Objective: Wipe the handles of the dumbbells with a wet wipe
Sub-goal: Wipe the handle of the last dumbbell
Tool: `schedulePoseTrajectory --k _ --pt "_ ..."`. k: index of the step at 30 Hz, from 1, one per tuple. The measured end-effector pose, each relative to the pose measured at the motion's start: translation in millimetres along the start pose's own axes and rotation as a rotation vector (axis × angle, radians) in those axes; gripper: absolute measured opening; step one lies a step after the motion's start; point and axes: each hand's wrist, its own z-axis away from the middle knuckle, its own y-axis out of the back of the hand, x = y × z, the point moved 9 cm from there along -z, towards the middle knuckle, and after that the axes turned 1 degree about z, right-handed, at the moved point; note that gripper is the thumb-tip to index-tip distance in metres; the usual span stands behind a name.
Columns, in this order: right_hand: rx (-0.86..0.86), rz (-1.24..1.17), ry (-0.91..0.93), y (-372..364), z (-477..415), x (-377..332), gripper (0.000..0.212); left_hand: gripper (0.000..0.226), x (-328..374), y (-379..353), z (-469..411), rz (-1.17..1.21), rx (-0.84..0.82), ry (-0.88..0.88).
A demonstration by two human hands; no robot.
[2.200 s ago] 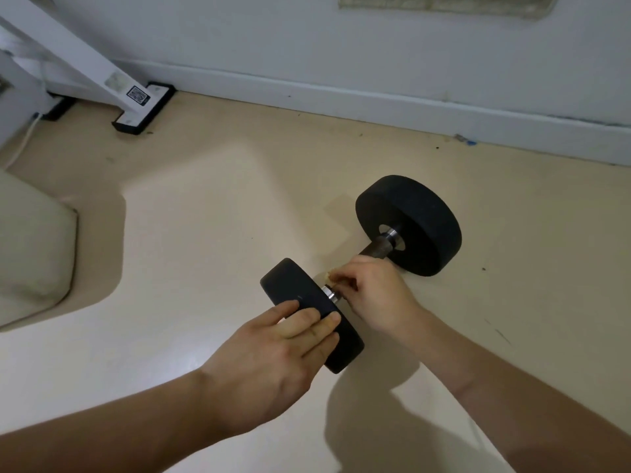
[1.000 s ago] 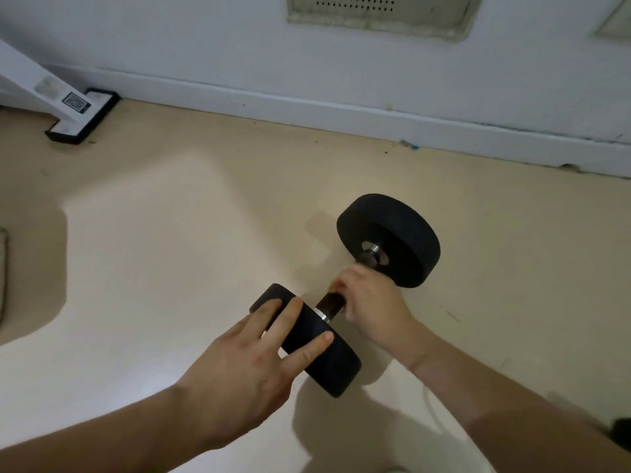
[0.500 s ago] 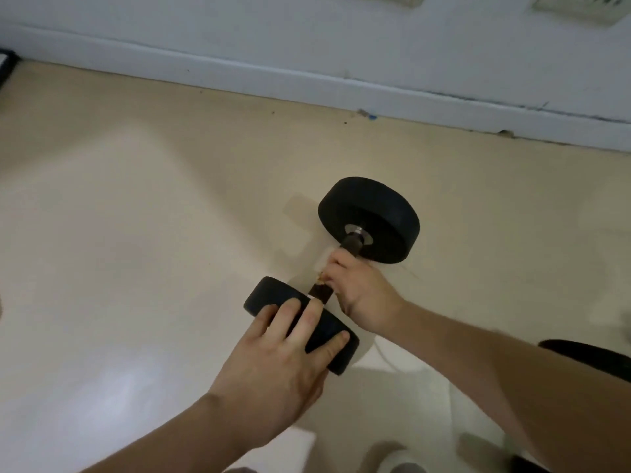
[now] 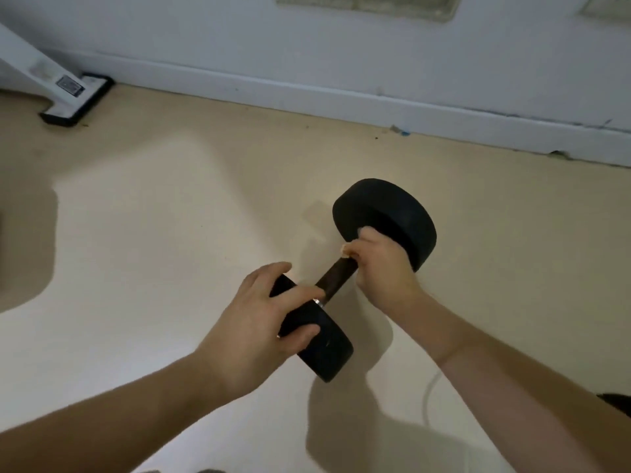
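A black dumbbell [image 4: 392, 213] lies on the beige floor, its dark handle [image 4: 336, 276] running from lower left to upper right. My left hand [image 4: 259, 322] presses down on the near weight [image 4: 324, 349], fingers spread over its rim. My right hand [image 4: 382, 268] is closed around the far end of the handle, right against the far weight. A small scrap of the wet wipe [image 4: 345, 250] peeks out above my fingers; the rest of it is hidden in my fist.
A white baseboard [image 4: 341, 97] and wall run across the back. A white frame with a black foot [image 4: 73, 102] stands at the far left. A dark object [image 4: 618, 404] shows at the right edge, and a thin white cord [image 4: 426, 401] lies beside my right forearm.
My right hand has slid along the handle from near the front weight up to the far weight. My left hand has stayed on the near weight. The camera view has shifted.
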Motion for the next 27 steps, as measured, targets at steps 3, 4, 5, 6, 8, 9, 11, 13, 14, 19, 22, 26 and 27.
schedulePoseTrajectory --k 3,4,5,6,8,9,11,13,14,19,22,26,27 --pt "-0.141 -0.115 0.174 -25 38 -41 0.021 0.077 -16 -4 9 0.238 0.120 0.254" --pt "-0.176 -0.113 0.228 -27 42 -44 0.023 0.083 -19 -4 13 0.282 0.163 0.308" --pt "-0.158 -0.076 0.241 -22 37 -38 0.025 0.085 -17 -5 16 0.307 0.191 0.343" --pt "-0.088 -0.033 0.198 -15 24 -22 0.026 0.085 -13 -5 19 0.314 0.216 0.357" --pt "0.039 -0.017 0.042 1 11 9 0.022 0.085 -3 -6 24 0.285 0.245 0.359" --pt "0.050 -0.027 -0.008 1 15 12 0.020 0.086 1 -8 27 0.257 0.250 0.361" --pt "-0.018 -0.100 0.058 -11 45 -14 0.020 0.088 9 -14 35 0.186 0.240 0.386" --pt "-0.080 -0.174 0.134 -15 73 -25 0.020 0.088 22 -20 42 0.094 0.225 0.395" --pt "-0.047 -0.188 0.102 -10 70 -14 0.021 0.085 31 -22 44 0.026 0.233 0.360" --pt "0.159 -0.222 -0.095 8 68 27 0.020 0.050 50 -23 46 -0.016 0.317 0.235" --pt "-0.017 -0.181 0.124 2 92 0 0.025 0.064 59 -27 41 0.067 0.302 0.221" --pt "0.190 -0.174 -0.119 21 69 45 0.016 0.072 77 -41 42 0.033 0.274 0.227" --pt "0.116 -0.199 -0.116 12 75 37 0.018 0.070 80 -45 43 0.001 0.257 0.233"
